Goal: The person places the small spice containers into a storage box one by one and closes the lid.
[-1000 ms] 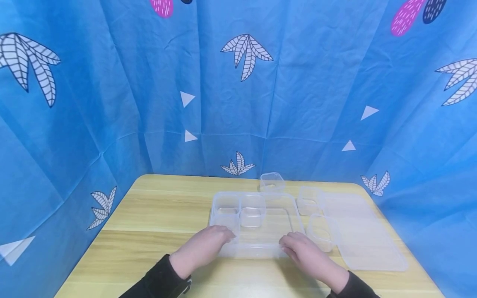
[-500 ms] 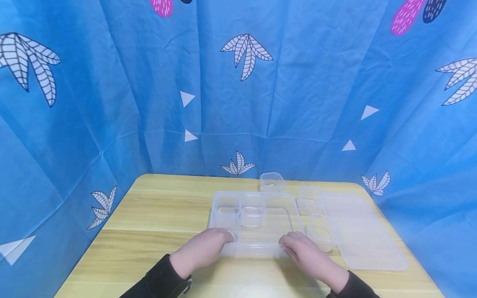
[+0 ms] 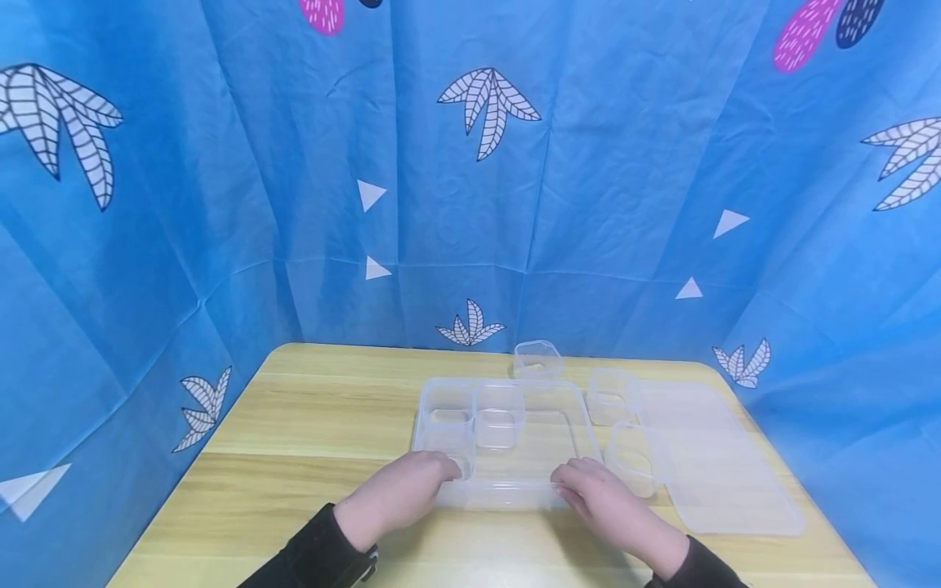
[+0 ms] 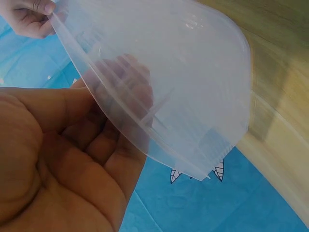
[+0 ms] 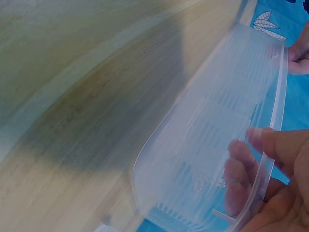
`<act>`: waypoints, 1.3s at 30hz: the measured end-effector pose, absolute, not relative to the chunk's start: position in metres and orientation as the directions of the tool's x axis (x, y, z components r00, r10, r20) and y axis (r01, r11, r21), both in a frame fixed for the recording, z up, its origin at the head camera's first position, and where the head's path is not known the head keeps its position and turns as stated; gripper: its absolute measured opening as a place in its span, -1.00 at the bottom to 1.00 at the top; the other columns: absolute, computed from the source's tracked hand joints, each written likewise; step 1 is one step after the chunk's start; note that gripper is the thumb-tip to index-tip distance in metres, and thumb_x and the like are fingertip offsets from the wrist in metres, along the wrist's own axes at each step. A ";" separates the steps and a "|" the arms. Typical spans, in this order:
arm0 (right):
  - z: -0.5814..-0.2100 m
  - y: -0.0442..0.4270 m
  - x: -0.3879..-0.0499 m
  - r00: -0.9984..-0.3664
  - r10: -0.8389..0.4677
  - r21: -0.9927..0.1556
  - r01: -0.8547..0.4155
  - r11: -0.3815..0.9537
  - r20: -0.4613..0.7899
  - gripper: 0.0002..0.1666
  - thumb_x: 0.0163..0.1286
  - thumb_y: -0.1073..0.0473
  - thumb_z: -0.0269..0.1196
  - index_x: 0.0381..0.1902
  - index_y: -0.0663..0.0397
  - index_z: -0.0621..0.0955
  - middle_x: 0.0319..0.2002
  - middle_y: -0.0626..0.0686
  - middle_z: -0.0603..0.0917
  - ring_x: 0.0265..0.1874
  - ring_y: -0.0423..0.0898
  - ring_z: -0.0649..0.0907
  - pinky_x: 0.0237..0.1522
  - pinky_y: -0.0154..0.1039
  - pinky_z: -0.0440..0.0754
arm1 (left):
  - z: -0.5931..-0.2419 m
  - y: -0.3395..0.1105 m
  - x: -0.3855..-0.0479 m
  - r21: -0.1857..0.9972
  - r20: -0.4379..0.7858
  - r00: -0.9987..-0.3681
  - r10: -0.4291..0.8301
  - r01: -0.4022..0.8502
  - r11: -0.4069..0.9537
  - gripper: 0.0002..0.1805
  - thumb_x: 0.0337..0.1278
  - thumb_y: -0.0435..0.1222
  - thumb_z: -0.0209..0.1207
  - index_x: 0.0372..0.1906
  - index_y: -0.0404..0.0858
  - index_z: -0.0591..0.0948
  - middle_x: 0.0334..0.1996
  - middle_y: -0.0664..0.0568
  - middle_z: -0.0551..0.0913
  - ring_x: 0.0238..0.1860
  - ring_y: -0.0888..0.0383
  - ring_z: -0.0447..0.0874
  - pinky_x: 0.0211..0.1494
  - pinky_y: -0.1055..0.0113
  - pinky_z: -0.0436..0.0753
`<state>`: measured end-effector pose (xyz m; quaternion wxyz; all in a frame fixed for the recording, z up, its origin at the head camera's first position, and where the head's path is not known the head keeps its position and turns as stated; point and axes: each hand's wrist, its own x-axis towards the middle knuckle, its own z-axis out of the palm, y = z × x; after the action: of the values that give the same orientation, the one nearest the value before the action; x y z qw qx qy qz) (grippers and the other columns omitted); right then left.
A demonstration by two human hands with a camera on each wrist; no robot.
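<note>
A large clear plastic storage box [image 3: 515,493] stands on the table, its long wall facing me. My left hand [image 3: 404,492] grips the near left part of its rim; in the left wrist view the thumb is outside the wall [image 4: 203,87] and the fingers show through the plastic. My right hand [image 3: 613,505] pinches the same rim farther right, its fingers inside the wall [image 5: 193,135] in the right wrist view. Small clear cups sit inside along the left: one at the back left [image 3: 448,400], another beside it [image 3: 498,408], a third at the front left [image 3: 450,441], partly behind my left hand.
Outside the box, one small clear cup [image 3: 537,359] stands behind it. Two others, the farther cup [image 3: 610,396] and the nearer cup [image 3: 634,457], stand along its right side. A flat translucent lid [image 3: 728,465] lies at the table's right. Blue curtain [image 3: 470,204] surrounds the table.
The left hand's fingers have dipped slightly and curled further over the rim since one second ago. My right hand, the box and the cups look unmoved.
</note>
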<state>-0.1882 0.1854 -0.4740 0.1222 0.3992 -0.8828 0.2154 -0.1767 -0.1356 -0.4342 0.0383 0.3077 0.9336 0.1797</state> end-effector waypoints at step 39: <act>-0.477 0.186 -0.189 -0.652 -0.652 -0.295 -0.758 0.582 0.387 -0.83 0.26 0.36 0.32 -0.24 0.00 0.63 -0.33 -0.25 0.59 -0.32 -0.31 0.51 -0.29 -0.32 0.59 | -0.432 -0.142 -0.186 0.278 0.210 -0.807 0.552 0.591 0.757 -0.84 0.39 -0.31 0.14 -0.12 -0.24 0.72 -0.21 0.04 0.74 -0.13 0.10 0.71 0.00 0.17 0.70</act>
<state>-0.1889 0.1856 -0.4766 0.1190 0.4000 -0.8815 0.2212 -0.1856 -0.1416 -0.4322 -0.0576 0.3055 0.9356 0.1676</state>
